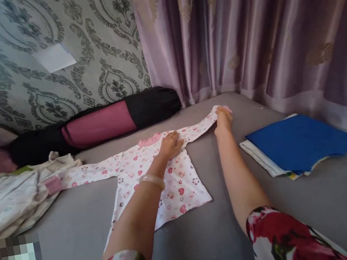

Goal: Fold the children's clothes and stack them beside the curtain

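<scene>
A white child's long-sleeved shirt [137,172] with pink hearts and a pink collar lies spread out on a grey bed sheet [75,219]. My left hand [171,144], a pale bangle on its wrist, lies flat on the shirt near the right shoulder, fingers stretched out. At the end of the right sleeve, my right hand [224,116] is closed on the pink cuff, and the sleeve stretches straight between my hands. The other sleeve reaches left, its pink cuff [53,185] against a heap of pale clothes.
Folded blue cloth [306,140] rests on pale fabric at the right. Pale crumpled clothes [7,199] are heaped at the left. Along the patterned wall lies a long black and pink roll [99,125]. Purple curtains [225,26] hang at the bed's far right edge.
</scene>
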Available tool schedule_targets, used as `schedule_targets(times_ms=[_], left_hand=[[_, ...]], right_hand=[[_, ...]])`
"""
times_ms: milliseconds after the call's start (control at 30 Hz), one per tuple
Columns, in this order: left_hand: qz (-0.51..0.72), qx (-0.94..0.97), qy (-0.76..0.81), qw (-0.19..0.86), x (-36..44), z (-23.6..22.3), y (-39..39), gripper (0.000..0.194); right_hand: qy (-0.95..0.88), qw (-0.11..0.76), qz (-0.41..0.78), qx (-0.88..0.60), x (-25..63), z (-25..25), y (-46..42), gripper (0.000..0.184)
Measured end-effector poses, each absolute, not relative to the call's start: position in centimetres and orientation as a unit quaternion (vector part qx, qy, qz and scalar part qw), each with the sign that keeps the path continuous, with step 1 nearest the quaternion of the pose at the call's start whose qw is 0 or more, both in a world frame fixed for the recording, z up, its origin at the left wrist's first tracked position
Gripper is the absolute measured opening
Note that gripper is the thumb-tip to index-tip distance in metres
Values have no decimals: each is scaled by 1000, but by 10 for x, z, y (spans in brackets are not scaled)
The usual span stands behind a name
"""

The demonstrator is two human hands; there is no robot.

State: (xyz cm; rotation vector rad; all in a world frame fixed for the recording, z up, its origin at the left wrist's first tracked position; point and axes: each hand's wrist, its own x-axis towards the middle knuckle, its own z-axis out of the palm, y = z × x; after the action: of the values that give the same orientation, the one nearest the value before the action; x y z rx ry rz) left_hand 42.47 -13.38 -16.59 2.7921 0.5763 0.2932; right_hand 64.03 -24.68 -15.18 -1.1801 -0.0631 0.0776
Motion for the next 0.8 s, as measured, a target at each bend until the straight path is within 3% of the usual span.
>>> schedule_targets(times_ms=[267, 800], left_hand=[[11, 953, 250, 169, 435, -159, -134, 67], [-89, 951, 256, 150, 472, -138, -132, 82]], right_hand=[[-1, 895, 118, -431, 627, -106, -251, 26], [-124, 868, 250, -411, 575, -67, -242, 36]])
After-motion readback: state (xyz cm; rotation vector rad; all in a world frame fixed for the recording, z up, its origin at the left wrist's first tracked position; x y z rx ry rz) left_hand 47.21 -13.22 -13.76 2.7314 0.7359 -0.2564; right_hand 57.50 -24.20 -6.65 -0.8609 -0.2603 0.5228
